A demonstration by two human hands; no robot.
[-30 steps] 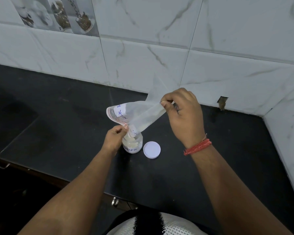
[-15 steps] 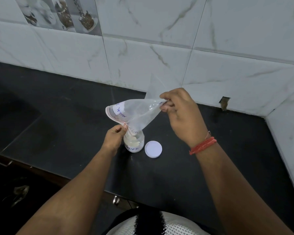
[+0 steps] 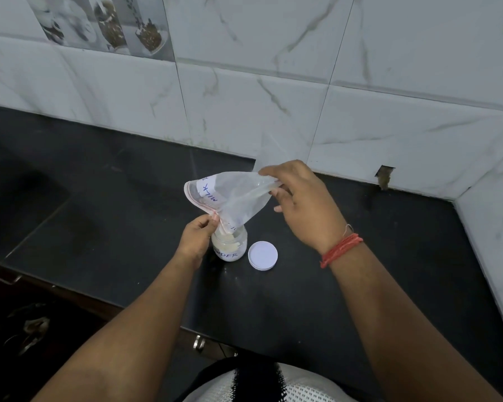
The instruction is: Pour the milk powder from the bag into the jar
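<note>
A clear zip bag with a white handwritten label hangs upside down, its pink-edged mouth at the opening of a small clear jar. The jar stands on the black counter and holds pale powder; a label is on its side. My left hand pinches the bag's mouth at the jar's rim. My right hand holds the bag's bottom end up and to the right. The bag looks almost empty.
A white round lid lies flat on the counter just right of the jar. White marble tiles form the back wall and the right side wall. The counter's front edge runs below my forearms, with a drawer handle under it.
My right hand has shifted its grip on the bag's bottom end and lowered slightly. My left hand has stayed at the jar's rim.
</note>
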